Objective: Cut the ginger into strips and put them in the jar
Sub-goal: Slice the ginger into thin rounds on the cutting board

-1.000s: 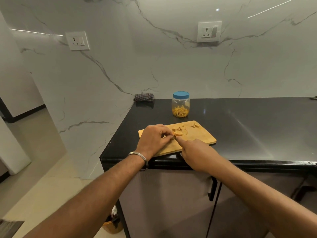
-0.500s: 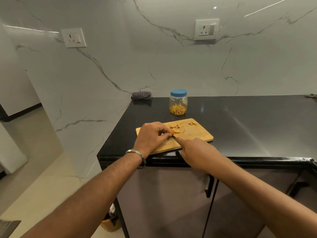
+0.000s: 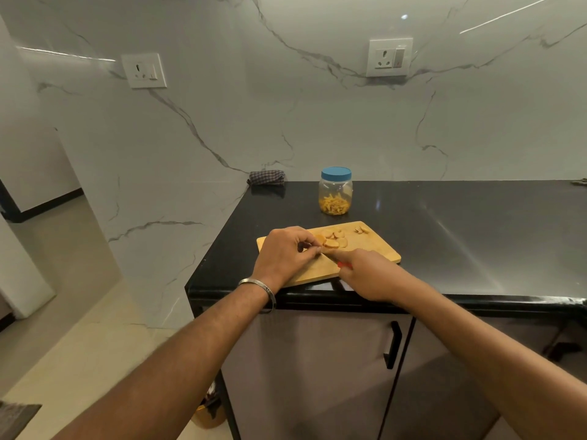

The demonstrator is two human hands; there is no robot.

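Wooden cutting board [image 3: 374, 249] near the counter's front edge now shows your left hand [image 3: 286, 252] pinching a ginger slice [image 3: 320, 239] pulled from the pile, your right hand [image 3: 365, 274] fisted on a red-handled knife [image 3: 344, 265], so slicing continues while the lidded jar [image 3: 335, 192] waits behind.

White marble-look walls [image 3: 317, 122] with grey veins carry two switch sockets [image 3: 144, 70] [image 3: 390, 57]. A glossy black worktop [image 3: 460, 223] tops grey-brown cabinets [image 3: 311, 369] with a black handle [image 3: 393, 344]. Beige floor tiles [image 3: 79, 328] lie left; a checked cloth [image 3: 266, 177] sits at the worktop's back-left corner.
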